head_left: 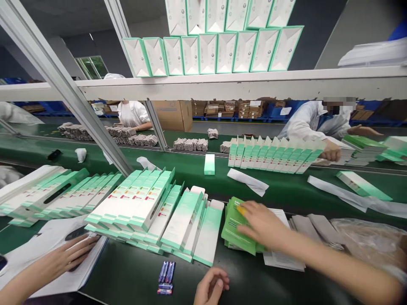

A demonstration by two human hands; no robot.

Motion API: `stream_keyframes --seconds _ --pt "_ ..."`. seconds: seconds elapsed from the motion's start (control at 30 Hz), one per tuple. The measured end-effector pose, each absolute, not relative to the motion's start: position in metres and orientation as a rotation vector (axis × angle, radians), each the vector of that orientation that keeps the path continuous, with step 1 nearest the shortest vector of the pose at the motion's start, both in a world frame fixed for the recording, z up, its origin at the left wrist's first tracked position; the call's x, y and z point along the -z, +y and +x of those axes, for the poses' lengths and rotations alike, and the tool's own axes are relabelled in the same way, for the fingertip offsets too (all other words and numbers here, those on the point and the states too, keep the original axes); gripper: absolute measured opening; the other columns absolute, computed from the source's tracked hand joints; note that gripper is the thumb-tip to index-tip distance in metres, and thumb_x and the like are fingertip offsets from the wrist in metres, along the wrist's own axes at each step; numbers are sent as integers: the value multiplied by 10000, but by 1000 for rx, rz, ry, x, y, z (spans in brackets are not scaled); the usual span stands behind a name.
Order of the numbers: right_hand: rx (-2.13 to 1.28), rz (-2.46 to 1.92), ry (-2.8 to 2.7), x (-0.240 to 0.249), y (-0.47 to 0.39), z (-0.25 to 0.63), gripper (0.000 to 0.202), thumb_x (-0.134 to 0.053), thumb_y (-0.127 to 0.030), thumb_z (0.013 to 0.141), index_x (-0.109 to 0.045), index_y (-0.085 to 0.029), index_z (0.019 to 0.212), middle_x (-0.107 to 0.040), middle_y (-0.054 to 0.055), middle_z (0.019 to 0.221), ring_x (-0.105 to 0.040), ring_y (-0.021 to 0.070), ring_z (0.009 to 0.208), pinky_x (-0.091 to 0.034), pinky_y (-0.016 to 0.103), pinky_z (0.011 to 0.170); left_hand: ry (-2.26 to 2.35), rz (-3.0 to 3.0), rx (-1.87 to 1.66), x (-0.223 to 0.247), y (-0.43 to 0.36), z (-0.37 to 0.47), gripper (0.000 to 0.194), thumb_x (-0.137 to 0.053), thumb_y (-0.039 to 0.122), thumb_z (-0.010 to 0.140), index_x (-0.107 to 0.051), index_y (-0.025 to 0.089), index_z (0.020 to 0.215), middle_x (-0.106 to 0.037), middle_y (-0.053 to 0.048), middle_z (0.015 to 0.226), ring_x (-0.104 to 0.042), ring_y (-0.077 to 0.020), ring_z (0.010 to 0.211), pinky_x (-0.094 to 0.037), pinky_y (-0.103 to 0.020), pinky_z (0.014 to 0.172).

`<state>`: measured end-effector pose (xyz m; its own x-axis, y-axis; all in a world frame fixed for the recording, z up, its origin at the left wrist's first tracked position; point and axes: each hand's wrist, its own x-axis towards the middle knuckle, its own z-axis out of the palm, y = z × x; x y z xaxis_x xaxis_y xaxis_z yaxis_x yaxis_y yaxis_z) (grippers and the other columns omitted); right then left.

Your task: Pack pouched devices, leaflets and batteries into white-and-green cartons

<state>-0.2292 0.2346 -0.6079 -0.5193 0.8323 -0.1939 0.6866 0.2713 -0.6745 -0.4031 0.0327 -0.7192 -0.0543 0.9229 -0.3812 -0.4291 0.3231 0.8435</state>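
My right hand (262, 224) reaches in from the right, its fingers spread over a stack of green printed leaflets (233, 226). One fingertip wears a yellow cover. My left hand (211, 286) is loosely curled above the dark green bench at the bottom, with nothing visible in it. Left of it lie several blue-purple batteries (167, 272). Flat white-and-green cartons (182, 220) are piled behind the batteries. White folded sheets (284, 250) lie partly under my right forearm.
Another person's hand (76, 252) rests on papers at the left. Across the belt (190, 165), a co-worker (314, 123) handles white stacks. Upright open cartons (273, 154) line the far side. A shelf (222, 87) carries boxes overhead. A clear plastic bag (372, 241) lies right.
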Motion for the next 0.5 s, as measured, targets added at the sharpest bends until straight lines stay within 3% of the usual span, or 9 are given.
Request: stream_keyframes --seconds 0.07,0.13,0.2,0.27,0.33,0.4,0.5 --pt "-522 -1226 -2622 621 181 -212 515 -820 -268 666 -673 -103 1131 -566 243 1320 -501 456 1232 -409 645 1012 1088 528 -1077 712 37 -401 482 -630 620 801 -704 155 906 -701 -67 801 -634 -158 703 -457 -252 674" --pt "-169 -1054 -2703 631 139 -201 350 -682 -140 786 -665 -106 1134 -610 212 1280 -574 384 1184 -530 527 931 970 427 -966 704 39 -399 613 -557 707 794 -700 138 969 -702 -94 872 -650 -182 767 -475 -273 700" --pt "-50 -885 -2691 631 108 -195 275 -502 -83 893 -667 -123 1109 -676 148 1196 -633 288 1122 -572 406 888 762 260 -855 695 39 -396 757 -496 791 759 -681 125 1067 -699 -141 1002 -661 -238 884 -501 -325 752" --pt "-95 -723 -2659 620 84 -191 302 -384 -136 974 -670 -147 1071 -719 86 1116 -669 214 1053 -575 324 873 557 70 -769 686 37 -391 817 -515 795 738 -654 95 1137 -676 -185 1121 -642 -298 1014 -505 -380 829" --pt "-246 -596 -2643 604 69 -184 344 -340 -277 1021 -671 -182 1026 -741 34 1053 -691 158 984 -573 248 841 491 -82 -725 679 33 -384 695 -623 654 758 -647 56 1113 -680 -206 1122 -634 -320 1057 -486 -390 894" --pt "-408 -605 -2633 593 67 -171 346 -364 -387 1015 -660 -209 1028 -745 13 1032 -694 125 957 -559 200 838 625 -153 -756 673 28 -376 474 -712 425 759 -643 60 1053 -723 -182 987 -681 -305 945 -489 -380 882" --pt "-273 -982 -2572 601 85 -140 282 -474 -345 976 -620 -182 1154 -704 82 1144 -660 184 1062 -541 288 927 881 -169 -783 667 22 -365 379 -717 211 723 -597 95 1063 -741 -131 833 -706 -287 737 -520 -406 784"
